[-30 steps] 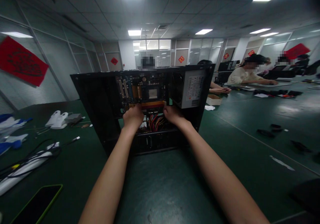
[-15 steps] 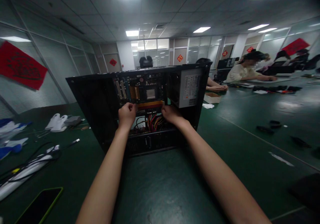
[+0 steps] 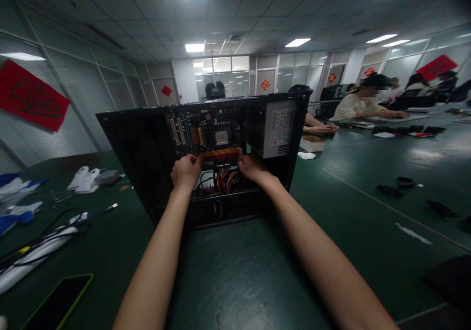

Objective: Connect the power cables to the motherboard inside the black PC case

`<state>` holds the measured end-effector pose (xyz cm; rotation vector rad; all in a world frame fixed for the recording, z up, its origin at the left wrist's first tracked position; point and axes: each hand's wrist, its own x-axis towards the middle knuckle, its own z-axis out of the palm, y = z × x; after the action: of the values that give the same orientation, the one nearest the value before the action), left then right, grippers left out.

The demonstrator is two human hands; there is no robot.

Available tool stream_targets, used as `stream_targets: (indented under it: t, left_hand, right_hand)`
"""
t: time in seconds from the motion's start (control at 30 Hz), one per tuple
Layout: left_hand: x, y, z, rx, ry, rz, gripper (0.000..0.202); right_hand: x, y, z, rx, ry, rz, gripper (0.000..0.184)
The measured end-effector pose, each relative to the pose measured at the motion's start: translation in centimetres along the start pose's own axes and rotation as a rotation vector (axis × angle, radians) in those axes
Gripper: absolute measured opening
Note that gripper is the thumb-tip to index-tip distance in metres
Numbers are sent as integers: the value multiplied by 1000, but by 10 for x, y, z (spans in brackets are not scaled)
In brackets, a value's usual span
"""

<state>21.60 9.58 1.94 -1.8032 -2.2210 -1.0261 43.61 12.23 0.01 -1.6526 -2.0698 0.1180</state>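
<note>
An open black computer case stands before me on the green table. Inside it is a motherboard with a bare processor socket, and a boxed power supply sits at the upper right. My left hand is closed in a pinch at the left end of the orange and red memory slots. At their right end, my right hand has its fingers curled. Whatever either set of fingertips grips is hidden. Below the slots hangs a bundle of red, yellow and black cables.
To the left lie a green-edged phone, a white power strip with black cords, and white plastic pieces. On the right are a small open box, dark objects and a seated person.
My left hand has shifted slightly and turned a little at the end of the slots. My right hand stays almost where it was. The case has not visibly moved.
</note>
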Motion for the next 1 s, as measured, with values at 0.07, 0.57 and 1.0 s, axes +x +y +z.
stream_targets:
  t: [0.07,0.57,1.0]
  left_hand:
    - [-1,-2,0,-1,-51,-8,37]
    - [-15,11,3,-711,60,464,43]
    - [-10,-6,-41,-1813,-205,158,61]
  right_hand:
    - [-1,-1,-1,6,-4,4,34]
    - [-2,-3,-4,41,-27,-12,35]
    - [1,1,3,42,-36,-25,33]
